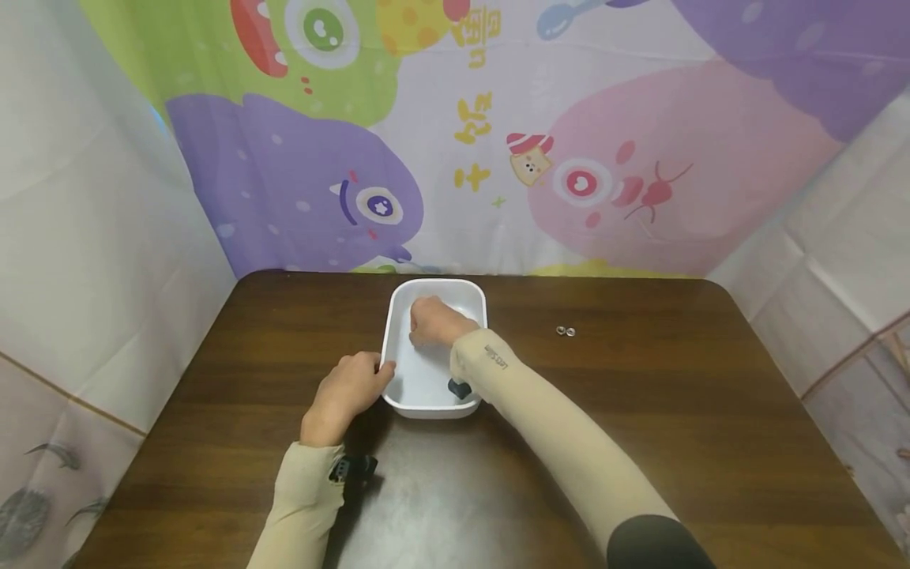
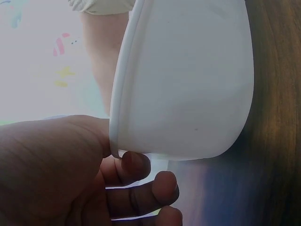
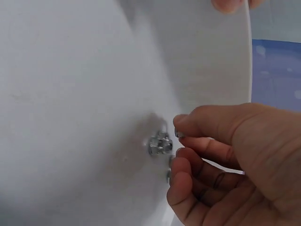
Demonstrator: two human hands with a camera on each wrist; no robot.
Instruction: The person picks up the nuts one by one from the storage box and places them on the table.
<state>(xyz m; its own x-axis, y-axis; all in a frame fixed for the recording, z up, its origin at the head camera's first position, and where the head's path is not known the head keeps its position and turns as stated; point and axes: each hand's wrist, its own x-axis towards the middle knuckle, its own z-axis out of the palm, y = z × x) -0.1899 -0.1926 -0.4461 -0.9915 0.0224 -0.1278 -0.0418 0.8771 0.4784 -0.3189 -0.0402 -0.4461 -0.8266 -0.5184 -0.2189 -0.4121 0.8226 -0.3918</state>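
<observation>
A deep white tray (image 1: 426, 408) with rounded corners stands on the table. My left hand (image 1: 351, 389) holds its near left wall, thumb over the rim and fingers outside; the left wrist view shows the index fingertip (image 2: 136, 165) right at the rim. My right hand (image 1: 435, 322) reaches down inside the tray's far half. Between its thumb and index finger it pinches a small silver metal nut (image 3: 178, 133), mostly covered by the fingertips. Close beside these fingers, several more metal nuts (image 3: 161, 143) lie clustered on the tray's floor, some partly hidden behind the fingers.
Two small metal nuts (image 1: 565, 331) lie side by side on the brown wooden table (image 1: 626, 411), right of the tray. Behind the table's far edge hangs a cartoon-printed curtain (image 1: 462, 221). Pale cloth walls flank both sides.
</observation>
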